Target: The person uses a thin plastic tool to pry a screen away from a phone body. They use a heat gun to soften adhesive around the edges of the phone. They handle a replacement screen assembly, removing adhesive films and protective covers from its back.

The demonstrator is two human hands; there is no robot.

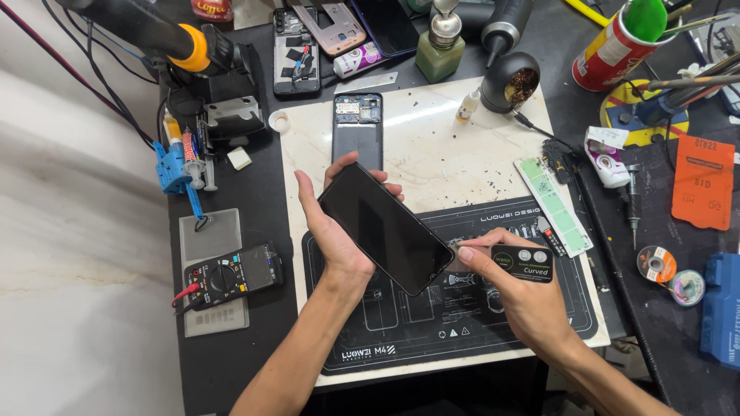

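1. Worktop (231, 362): dark bench crowded with repair gear. All places below are given relative to the black repair mat (462, 308), which lies on a pale board at mid-bench.
2. Phone (385, 227): dark glass slab with a blank screen, held tilted above the mat's upper left part, clear of its surface.
3. Left hand (335, 231): cradles the phone from beneath, thumb on its left edge, fingers wrapped round the far edge. Fingers are closed in a grasp on the phone.
4. Right hand (524, 296): over the mat's right half, fingers pinching a small black card (523, 263) whose left end meets the phone's lower right corner.
5. Opened phone body (358, 127): lies flat on the pale board just beyond the mat's upper edge.
6. Multimeter (231, 276): left of the mat, on a grey plate.
7. Handling judgement: the phone looks light, stiff and thin; its glass face is likely slippery and fragile. Best gripped by the long side edges, not the screen face; the corners seem most at risk of chipping.
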